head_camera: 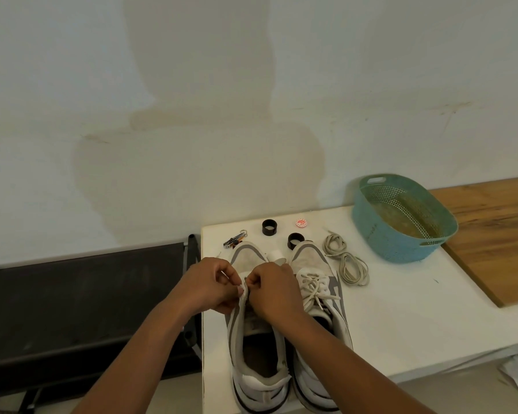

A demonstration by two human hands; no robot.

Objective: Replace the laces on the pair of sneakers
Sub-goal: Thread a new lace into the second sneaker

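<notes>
Fingers (240, 289) of both hands pinch the left sneaker (253, 333) w/ no lace, at its eyelet edge. Left hand (208, 283) & right hand (271, 289) meet there. Right sneaker (317, 282) is laced, beside it on the white table (401, 318). Loose laces (346, 261) lie near.

Both forearms reach forward and converge, bringing the hands knuckle to knuckle. The left hand (208, 283) has its fingers curled inward, thumb and fingertips pinched together at its inner edge. The right hand (271, 289), just beside it, is curled likewise, fingertips pinched facing the left hand's.
</notes>
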